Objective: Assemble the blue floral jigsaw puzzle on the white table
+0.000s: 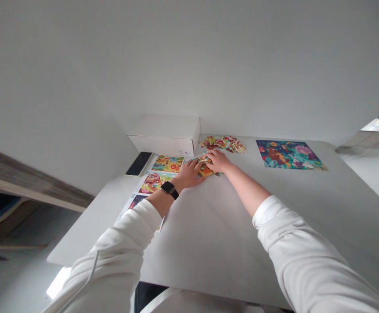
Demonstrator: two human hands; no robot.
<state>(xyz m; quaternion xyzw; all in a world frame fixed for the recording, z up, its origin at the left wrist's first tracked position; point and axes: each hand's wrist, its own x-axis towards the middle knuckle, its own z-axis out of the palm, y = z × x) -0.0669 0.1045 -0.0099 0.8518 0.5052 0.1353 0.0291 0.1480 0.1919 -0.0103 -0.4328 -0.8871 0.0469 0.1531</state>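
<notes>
A cluster of colourful jigsaw puzzle pieces lies on the white table between my two hands, partly covered by them. My left hand rests at the cluster's left side, fingers spread and thumb stretched toward me. From the right, my right hand curls its fingers over the pieces and grips some of them; exactly which ones is hidden. Behind my right hand, a second heap of loose puzzle pieces lies near the wall. A printed picture sheet with several scenes runs under my left forearm.
A white box stands against the wall at the back left. In front of it lies a black phone. An assembled sea-scene puzzle lies flat at the back right of the table.
</notes>
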